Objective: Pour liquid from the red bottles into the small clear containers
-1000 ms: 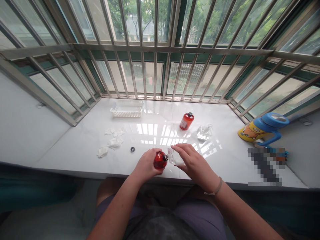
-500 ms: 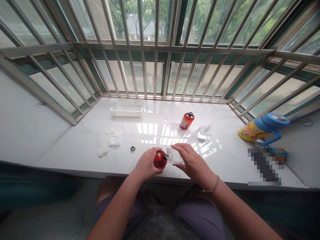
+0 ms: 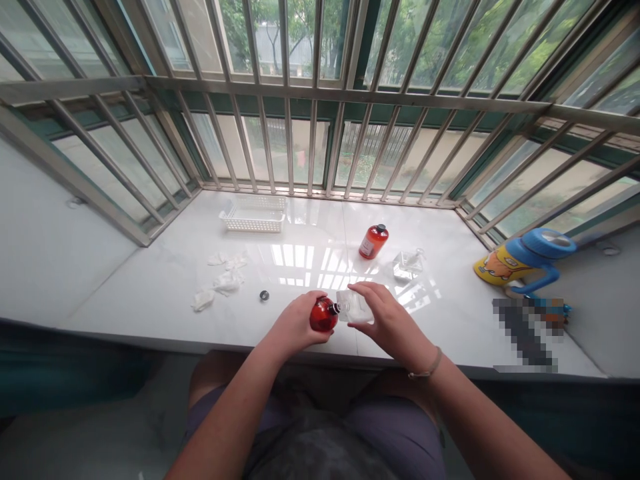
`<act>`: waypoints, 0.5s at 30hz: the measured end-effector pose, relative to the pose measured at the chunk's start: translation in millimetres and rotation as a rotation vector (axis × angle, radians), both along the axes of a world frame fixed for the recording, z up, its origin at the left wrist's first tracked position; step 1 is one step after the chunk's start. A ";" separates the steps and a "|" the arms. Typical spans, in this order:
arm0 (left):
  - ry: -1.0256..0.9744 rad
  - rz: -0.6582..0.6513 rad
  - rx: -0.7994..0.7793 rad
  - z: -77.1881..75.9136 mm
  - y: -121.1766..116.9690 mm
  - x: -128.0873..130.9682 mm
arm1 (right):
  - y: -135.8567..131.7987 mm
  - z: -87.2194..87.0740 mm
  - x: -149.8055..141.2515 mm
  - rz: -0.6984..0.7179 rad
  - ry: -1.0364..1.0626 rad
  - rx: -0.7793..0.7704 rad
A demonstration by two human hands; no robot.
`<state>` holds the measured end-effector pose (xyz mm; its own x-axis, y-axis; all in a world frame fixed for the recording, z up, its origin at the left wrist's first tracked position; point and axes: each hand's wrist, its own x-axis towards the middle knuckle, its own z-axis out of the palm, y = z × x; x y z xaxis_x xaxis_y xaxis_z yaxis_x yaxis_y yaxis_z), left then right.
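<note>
My left hand (image 3: 305,320) is wrapped round a red-amber bottle (image 3: 323,316) with a dark neck, tipped to the right. In my right hand (image 3: 383,310) is a clear square glass bottle (image 3: 354,305), gripped between thumb and fingers. The red bottle's neck meets the near side of the clear bottle; whether liquid passes between them I cannot tell. A small dark cap (image 3: 264,296) lies on the white counter to the left of my left hand. Beyond my hands stand a second red-amber bottle (image 3: 373,241) with a dark cap and another clear glass bottle (image 3: 407,265).
Crumpled white tissues (image 3: 227,283) lie on the left of the counter (image 3: 145,293), with a white plastic basket (image 3: 254,216) behind them. To the right lies a blue and yellow flask (image 3: 523,259), beside a pixelated patch. Metal bars (image 3: 315,147) line the window.
My right hand and the clear bottle have shifted slightly to the right and up. The red bottle has moved a little to the right. Both grips stay the same.
</note>
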<state>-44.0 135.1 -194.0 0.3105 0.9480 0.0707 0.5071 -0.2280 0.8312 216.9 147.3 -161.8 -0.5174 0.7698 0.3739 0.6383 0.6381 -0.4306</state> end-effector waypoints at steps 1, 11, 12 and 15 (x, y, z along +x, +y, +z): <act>0.000 -0.003 -0.004 0.9 0.6 0.5 | 0.3 1.6 0.6 0.000 -0.012 0.002; -0.006 -0.025 -0.046 4.5 2.9 4.8 | 3.3 16.2 0.8 0.051 -0.110 0.050; -0.013 -0.027 -0.050 4.1 2.8 5.0 | 3.5 17.2 0.6 0.057 -0.117 0.052; -0.034 -0.029 -0.062 2.6 2.4 5.2 | 4.2 18.9 0.5 0.066 -0.132 0.055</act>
<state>-38.8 137.4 -191.4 0.3367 0.9413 0.0230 0.4719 -0.1898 0.8610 217.4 151.5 -142.8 -0.6138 0.7128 0.3394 0.6430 0.7008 -0.3089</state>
